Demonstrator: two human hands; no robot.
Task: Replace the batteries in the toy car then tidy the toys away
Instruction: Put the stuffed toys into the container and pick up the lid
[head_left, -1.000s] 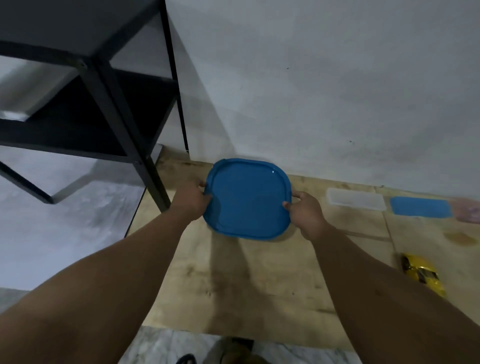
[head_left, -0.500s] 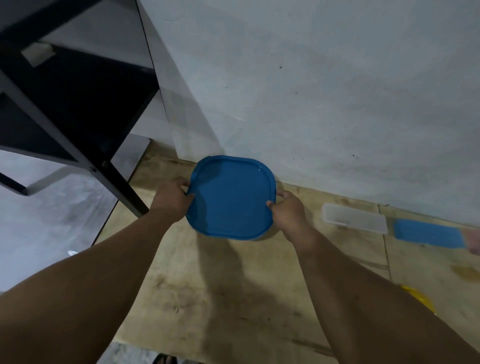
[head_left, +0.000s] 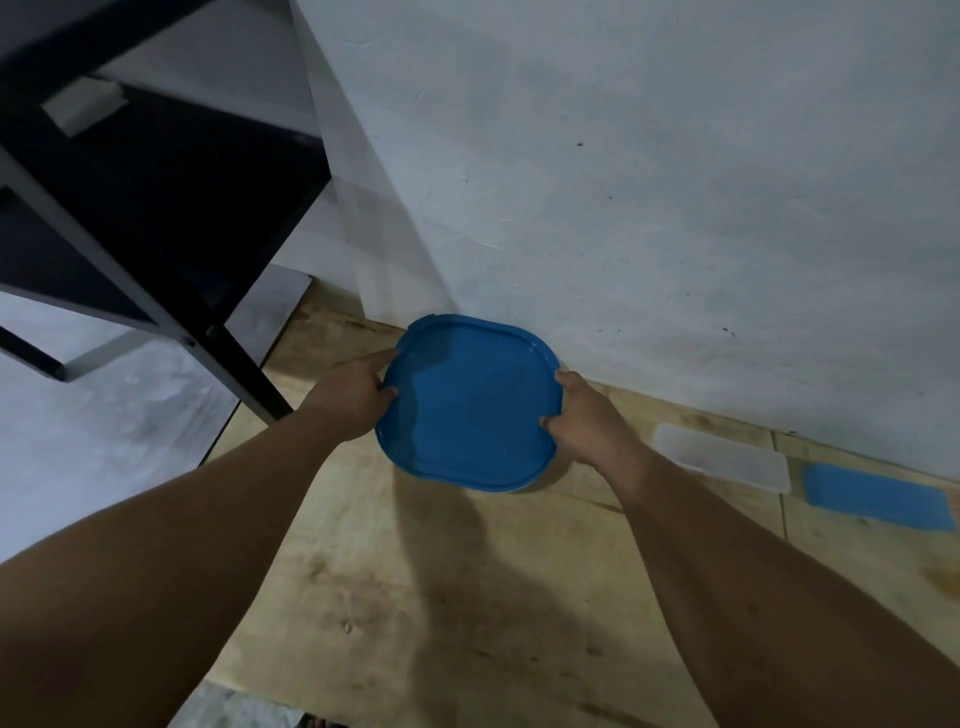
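While both hands grip it, keep the blue lid (head_left: 470, 402) level.
Left hand (head_left: 352, 396) and right hand (head_left: 589, 422) clamp opposite edges (container beneath hidden); lower evenly.

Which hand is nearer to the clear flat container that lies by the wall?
The right hand. It grips the right edge of the blue lid, on the side facing the clear container. The left hand grips the lid's left edge, farther away.
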